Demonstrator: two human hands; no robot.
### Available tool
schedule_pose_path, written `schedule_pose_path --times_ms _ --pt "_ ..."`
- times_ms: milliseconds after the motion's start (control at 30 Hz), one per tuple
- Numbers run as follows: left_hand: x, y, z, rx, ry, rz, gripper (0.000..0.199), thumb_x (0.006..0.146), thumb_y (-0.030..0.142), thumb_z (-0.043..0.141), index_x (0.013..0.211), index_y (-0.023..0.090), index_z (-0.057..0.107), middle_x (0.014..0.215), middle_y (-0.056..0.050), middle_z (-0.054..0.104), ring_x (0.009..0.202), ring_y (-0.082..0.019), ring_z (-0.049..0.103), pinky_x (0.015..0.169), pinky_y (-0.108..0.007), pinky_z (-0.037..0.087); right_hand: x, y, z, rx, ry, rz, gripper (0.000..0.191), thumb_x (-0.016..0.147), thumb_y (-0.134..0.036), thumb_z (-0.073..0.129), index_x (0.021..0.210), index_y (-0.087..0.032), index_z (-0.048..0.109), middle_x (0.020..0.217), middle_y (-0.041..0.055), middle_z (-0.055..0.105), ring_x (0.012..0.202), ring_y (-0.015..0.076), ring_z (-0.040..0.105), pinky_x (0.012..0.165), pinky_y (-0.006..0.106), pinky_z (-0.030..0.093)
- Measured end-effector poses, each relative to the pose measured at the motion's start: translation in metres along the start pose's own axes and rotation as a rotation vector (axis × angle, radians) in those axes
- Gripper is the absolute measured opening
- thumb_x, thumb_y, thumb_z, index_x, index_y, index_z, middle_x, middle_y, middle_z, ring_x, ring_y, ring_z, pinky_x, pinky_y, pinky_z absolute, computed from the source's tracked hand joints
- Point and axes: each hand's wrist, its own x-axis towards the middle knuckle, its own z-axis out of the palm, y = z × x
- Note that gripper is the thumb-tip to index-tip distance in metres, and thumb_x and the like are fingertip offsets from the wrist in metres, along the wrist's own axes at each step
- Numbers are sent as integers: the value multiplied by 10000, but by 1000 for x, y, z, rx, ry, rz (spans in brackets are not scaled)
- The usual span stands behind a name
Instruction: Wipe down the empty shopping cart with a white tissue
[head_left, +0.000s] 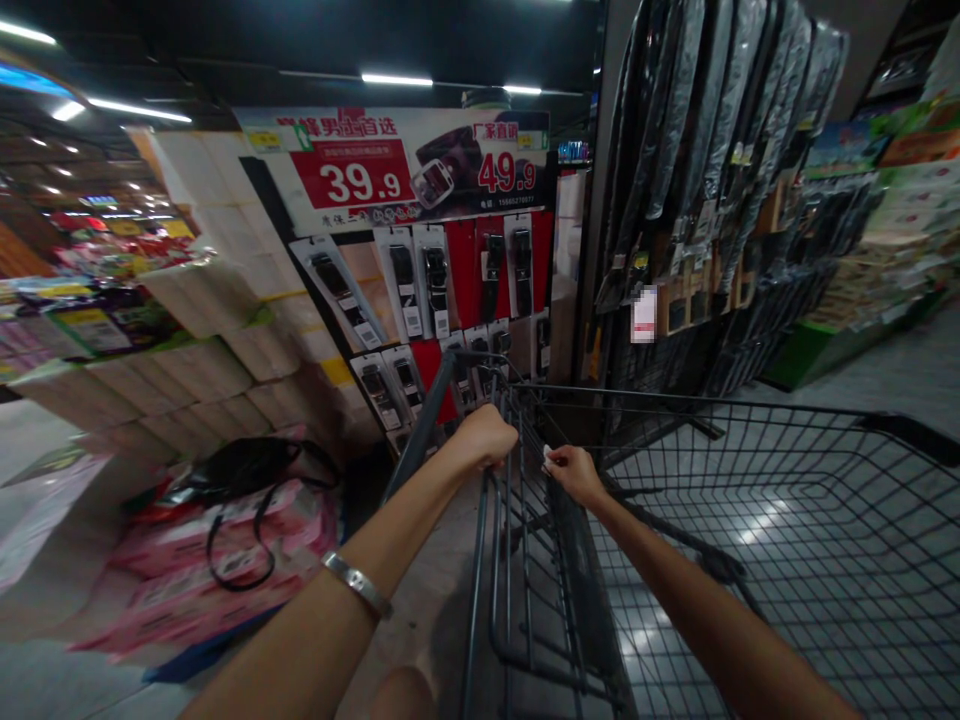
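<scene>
A dark wire shopping cart [750,470] stands in front of me, its basket to the right and its handle end to the left. My left hand [487,437], with a silver bracelet [356,583] on the wrist, is closed in a fist around the wire frame near the handle end. Beside it, my right hand [574,472] pinches a small white piece [547,457] between thumb and fingers, just above the dark bar of the cart. What the white piece is does not show clearly.
Ahead is a rack of packaged belts [435,280] under a price sign [405,175]. More belts [697,110] hang in plastic at right. Stacked paper rolls [187,380] and pink packs [225,560] with a black bag [240,470] sit at left.
</scene>
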Motion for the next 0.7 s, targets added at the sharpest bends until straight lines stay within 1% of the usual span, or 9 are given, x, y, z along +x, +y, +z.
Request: schedule_pose_path --times_ms 167,367,567,700 --pt "1 0 0 -8 -23 8 134 764 140 482 759 92 607 540 -28 570 415 -113 513 412 -198 411 2 0 0 -5 11 16 89 592 -172 644 649 -145 708 682 54 713 675 200 659 630 262 481" --pt "1 0 0 -19 -11 17 106 744 133 499 750 110 602 526 -9 539 415 -113 508 402 -194 403 -2 -6 -2 18 -3 -13 132 613 -189 627 692 -135 717 678 62 709 650 191 646 605 262 476" --pt "4 -1 1 -31 -5 -12 112 742 144 516 765 101 617 491 -9 522 413 -121 515 409 -198 416 3 -25 -3 41 37 -48 128 618 -212 626 682 -150 717 683 54 712 635 182 635 591 260 469" --pt "5 -1 0 -6 -18 17 123 732 172 550 786 101 635 484 -13 534 430 -136 543 426 -206 431 9 -41 -3 65 29 -79 145 616 -221 632 701 -144 720 698 60 715 646 182 635 597 259 468"
